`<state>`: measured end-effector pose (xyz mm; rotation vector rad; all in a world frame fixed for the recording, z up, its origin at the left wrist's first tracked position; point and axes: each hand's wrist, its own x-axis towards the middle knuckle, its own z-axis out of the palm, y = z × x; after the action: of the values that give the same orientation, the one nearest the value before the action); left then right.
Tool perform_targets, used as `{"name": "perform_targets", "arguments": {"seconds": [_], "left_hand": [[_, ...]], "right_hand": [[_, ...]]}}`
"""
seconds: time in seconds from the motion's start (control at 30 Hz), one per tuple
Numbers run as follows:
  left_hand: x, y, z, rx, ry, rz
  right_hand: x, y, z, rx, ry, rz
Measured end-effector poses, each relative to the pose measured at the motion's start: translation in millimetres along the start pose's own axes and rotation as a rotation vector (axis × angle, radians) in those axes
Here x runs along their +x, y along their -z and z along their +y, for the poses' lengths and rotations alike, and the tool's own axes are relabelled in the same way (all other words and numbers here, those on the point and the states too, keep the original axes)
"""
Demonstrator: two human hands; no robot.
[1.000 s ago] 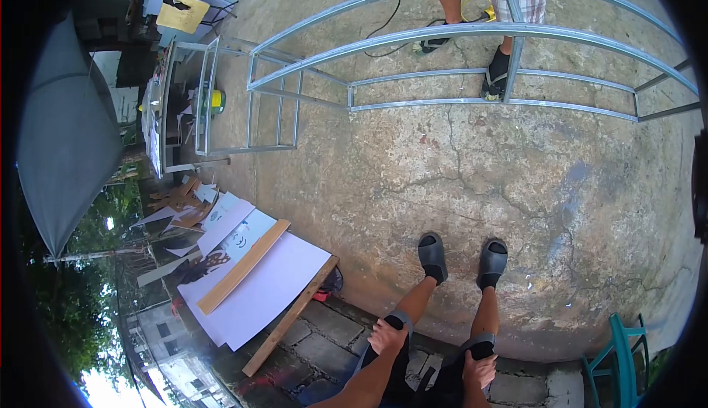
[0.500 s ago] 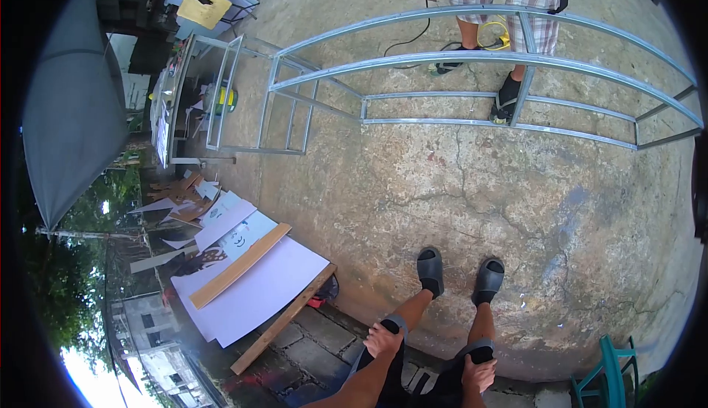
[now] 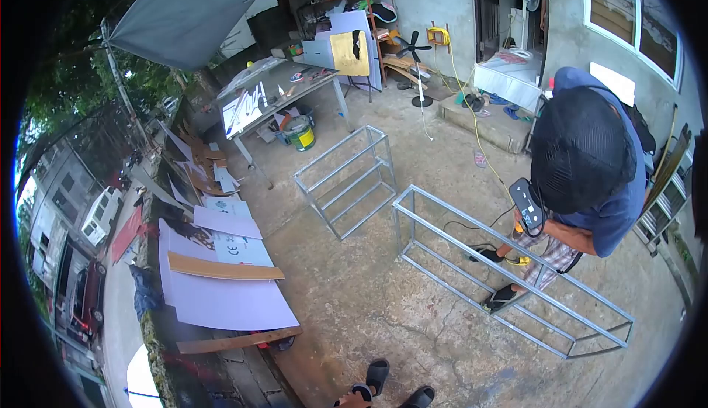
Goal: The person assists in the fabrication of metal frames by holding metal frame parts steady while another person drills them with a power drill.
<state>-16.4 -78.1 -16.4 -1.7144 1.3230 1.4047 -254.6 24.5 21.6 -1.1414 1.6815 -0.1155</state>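
Observation:
At the bottom edge, a bit of skin that may be my left hand [image 3: 355, 399] shows beside the dark hem at my knee; its fingers cannot be made out. My right hand is out of the picture. Two dark slides [image 3: 377, 375] are on my feet on the concrete floor. Ahead to the right lies a long metal-tube frame [image 3: 509, 268]. Behind it a co-worker [image 3: 601, 164] with a black head covering and blue shirt bends over, holding a dark device [image 3: 526, 205] that is partly hidden. A smaller metal frame [image 3: 346, 183] stands further left.
White sheets and a brown board [image 3: 225, 265] lie along the low wall at left. A work table [image 3: 280, 91] with tools stands at the back, a paint bucket [image 3: 299, 133] beside it. A fan [image 3: 417, 68], yellow cord [image 3: 476, 131] and concrete step [image 3: 483, 128] are near the house.
My view has swung up and turned toward the house, bringing the co-worker's upper body into sight. My hands, earlier gripping both knees, have mostly or wholly left the picture at the bottom.

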Motion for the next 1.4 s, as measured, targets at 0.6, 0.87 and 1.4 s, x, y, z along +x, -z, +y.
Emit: {"name": "perform_targets", "arguments": {"seconds": [0.6, 0.87, 1.4], "left_hand": [[-43.9, 215.4, -9.8, -0.695, -1.033, 0.004], [-39.1, 309.2, -44.9, -0.363, -0.765, -0.07], [0.6, 548.7, -116.4, -0.252, -1.434, 0.427]], "right_hand": [[101.2, 25.9, -334.7, -0.346, 0.663, -0.563], [158.9, 85.7, -371.7, -0.264, 0.549, -0.499], [391.7, 43.8, -611.5, -0.7, 0.359, -0.423]]}}
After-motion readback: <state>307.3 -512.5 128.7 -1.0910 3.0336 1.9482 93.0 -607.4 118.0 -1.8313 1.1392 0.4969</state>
